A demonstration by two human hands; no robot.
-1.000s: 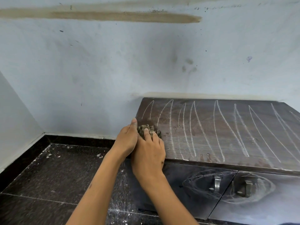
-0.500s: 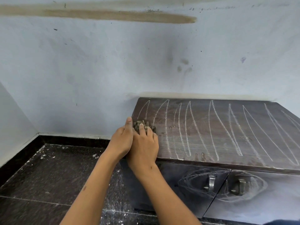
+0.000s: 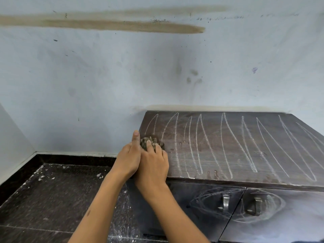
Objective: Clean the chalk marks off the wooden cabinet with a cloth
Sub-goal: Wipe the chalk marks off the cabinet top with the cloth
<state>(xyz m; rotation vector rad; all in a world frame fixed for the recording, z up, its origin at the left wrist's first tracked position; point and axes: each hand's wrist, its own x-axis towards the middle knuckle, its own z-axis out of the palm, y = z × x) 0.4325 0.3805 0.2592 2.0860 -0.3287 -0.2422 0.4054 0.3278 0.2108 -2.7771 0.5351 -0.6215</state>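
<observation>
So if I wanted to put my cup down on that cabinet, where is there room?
The cabinet top holds nothing from the middle to its right end, only chalk marks. The left front corner is crowded: both hands, left hand and right hand, bunch the cloth there.

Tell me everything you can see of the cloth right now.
The cloth is a small, crumpled wad of brownish, dark-patterned fabric, mostly hidden by the hands. It lies on the cabinet top at its left end, near the first chalk marks. The right hand presses down on it with fingers over it; the left hand sits against its left side, thumb raised beside it. Whether it is wet or dry cannot be told.
</observation>
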